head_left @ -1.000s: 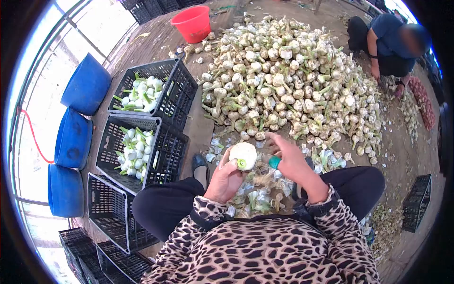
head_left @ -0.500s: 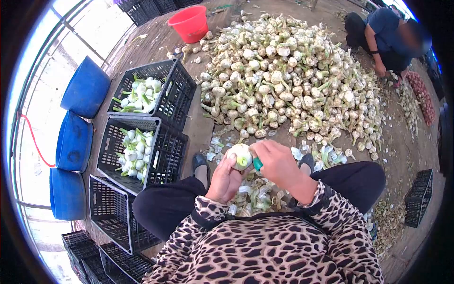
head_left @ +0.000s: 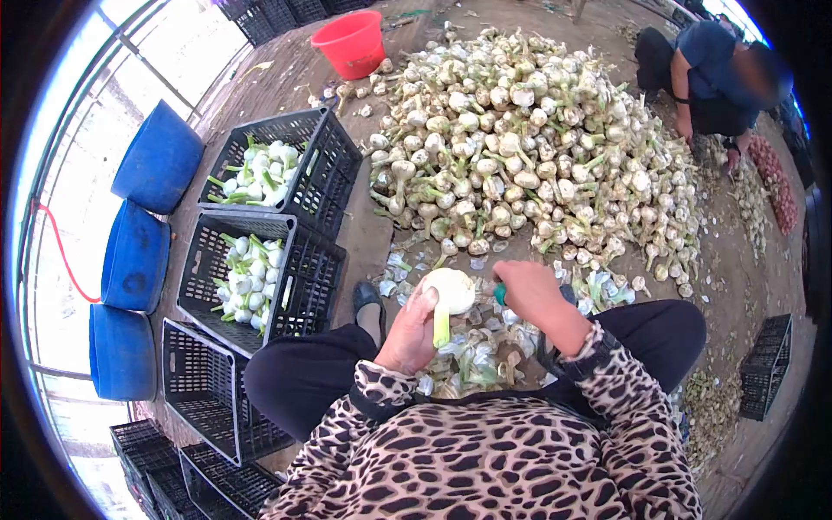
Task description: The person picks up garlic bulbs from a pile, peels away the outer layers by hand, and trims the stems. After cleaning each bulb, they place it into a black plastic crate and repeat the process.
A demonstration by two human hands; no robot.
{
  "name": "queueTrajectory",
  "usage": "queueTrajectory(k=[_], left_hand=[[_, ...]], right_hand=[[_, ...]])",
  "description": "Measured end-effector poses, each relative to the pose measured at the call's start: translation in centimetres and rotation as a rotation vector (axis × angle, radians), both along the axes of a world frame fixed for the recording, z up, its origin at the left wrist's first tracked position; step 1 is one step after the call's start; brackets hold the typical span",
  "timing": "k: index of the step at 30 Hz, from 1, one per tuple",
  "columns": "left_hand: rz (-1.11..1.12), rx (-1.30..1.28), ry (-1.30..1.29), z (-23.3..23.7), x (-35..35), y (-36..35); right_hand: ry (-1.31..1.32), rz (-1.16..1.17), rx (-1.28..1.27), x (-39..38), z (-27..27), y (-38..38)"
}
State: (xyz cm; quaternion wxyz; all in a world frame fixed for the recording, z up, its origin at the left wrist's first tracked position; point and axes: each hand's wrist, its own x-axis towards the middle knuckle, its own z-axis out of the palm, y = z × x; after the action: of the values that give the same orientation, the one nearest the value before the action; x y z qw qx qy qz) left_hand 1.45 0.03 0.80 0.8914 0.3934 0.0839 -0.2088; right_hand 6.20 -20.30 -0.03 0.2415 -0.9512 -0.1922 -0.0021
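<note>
My left hand (head_left: pixel 411 331) is closed around a peeled white garlic bulb (head_left: pixel 452 291), whose short green stem points down toward me. Just right of the bulb, my right hand (head_left: pixel 530 290) is wrapped round a small tool with a green handle (head_left: pixel 500 295); its working end cannot be made out. A small gap separates this hand from the bulb. Beneath both hands lies a heap of peeled skins and stem scraps (head_left: pixel 477 351), between my legs. Beyond it rises a large pile of unpeeled garlic (head_left: pixel 520 147) with dirty outer skins.
Black crates (head_left: pixel 286 227) at left hold clean white bulbs; another crate (head_left: pixel 204 381) stands nearer me. Blue tubs (head_left: pixel 134 256) line the left wall. A red bucket (head_left: pixel 349 48) stands behind. At upper right another person (head_left: pixel 706 74) crouches near a red mesh sack (head_left: pixel 771 182).
The bulb has turned in my left hand, so its stem now points down toward me. My right hand has moved right and slightly down, away from the bulb, with the green-handled tool.
</note>
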Motion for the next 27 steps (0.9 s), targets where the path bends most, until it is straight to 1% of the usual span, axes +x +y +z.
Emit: queueTrajectory(k=[1, 2, 4, 7, 8, 11, 14, 16, 17, 19, 20, 23, 24, 27], left_hand=[[0.028, 0.001, 0.041, -0.1, 0.1, 0.1], [0.059, 0.001, 0.085, -0.3, 0.1, 0.1], [0.081, -0.021, 0.087, -0.2, 0.0, -0.2], [0.080, -0.036, 0.087, 0.0, 0.3, -0.6], [0.088, -0.058, 0.079, -0.3, 0.3, -0.6], [0.124, -0.068, 0.124, 0.3, 0.1, -0.6], [0.124, -0.111, 0.168, 0.3, 0.0, -0.5], [0.123, -0.132, 0.171, 0.1, -0.1, -0.2], [0.070, -0.128, 0.139, 0.1, -0.1, 0.1], [-0.037, -0.122, 0.072, 0.7, -0.2, 0.2], [-0.049, -0.086, 0.104, 1.1, -0.4, -0.1], [-0.166, -0.090, 0.096, 0.0, -0.6, 0.3], [-0.148, -0.095, 0.084, 0.2, -0.7, 0.2], [-0.052, 0.015, 0.047, 0.9, -0.5, 0.1]], right_hand=[[0.050, 0.003, 0.067, -0.2, 0.8, 0.1], [0.082, -0.017, 0.283, -0.5, 1.9, 0.4], [0.146, -0.069, 0.719, -1.3, 4.4, 1.9], [-0.057, 0.028, 0.651, -2.1, 3.8, 3.0], [-0.091, 0.041, 0.665, -2.0, 3.3, 3.0], [-0.183, 0.069, 0.495, -2.0, 3.7, 3.1], [-0.315, 0.093, 0.427, -2.0, 3.9, 3.4], [-0.291, 0.173, 0.344, -1.8, 4.2, 2.9], [-0.277, 0.214, 0.305, -1.6, 4.3, 2.6], [-0.265, 0.146, 0.240, -0.6, 4.2, 2.1], [-0.260, 0.111, 0.205, -0.1, 4.0, 1.7], [-0.204, 0.027, 0.007, 1.4, 2.1, 0.6], [-0.227, 0.031, -0.075, 1.6, 1.8, 0.4], [-0.232, 0.004, -0.020, 0.5, 1.6, -0.4]])
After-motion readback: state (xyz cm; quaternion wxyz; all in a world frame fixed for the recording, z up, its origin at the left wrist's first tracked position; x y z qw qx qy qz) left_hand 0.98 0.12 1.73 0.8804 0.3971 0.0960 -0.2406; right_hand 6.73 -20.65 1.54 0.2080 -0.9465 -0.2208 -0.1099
